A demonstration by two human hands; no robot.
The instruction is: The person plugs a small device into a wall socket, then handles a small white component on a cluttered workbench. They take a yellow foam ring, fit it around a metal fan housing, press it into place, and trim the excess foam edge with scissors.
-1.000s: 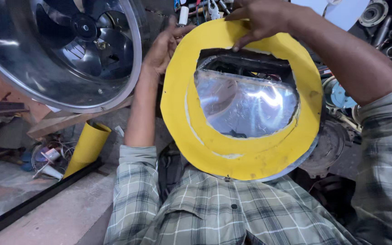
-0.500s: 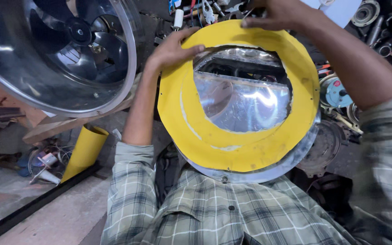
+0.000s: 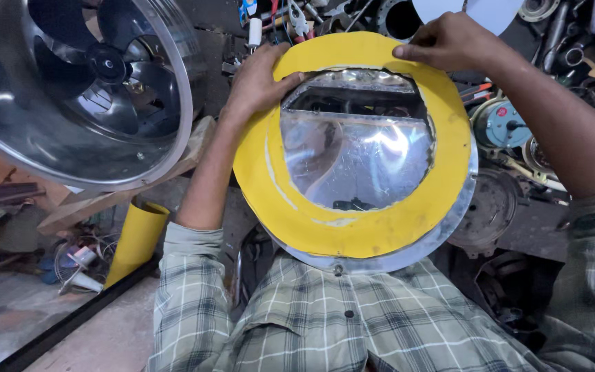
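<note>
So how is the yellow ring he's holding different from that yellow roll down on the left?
The yellow ring is a flat disc with a big hole cut out, lying over a shiny metal housing, held by the left hand and right hand. The yellow roll is curled into a tube, leaning, untouched. Both are the same yellow sheet colour.

Yellow ring-shaped sheet (image 3: 352,220) lies flat on shiny round metal housing (image 3: 359,151), slightly offset; metal rim shows at lower right; housing tilted against person's chest; irregular cut-out centre.
</note>
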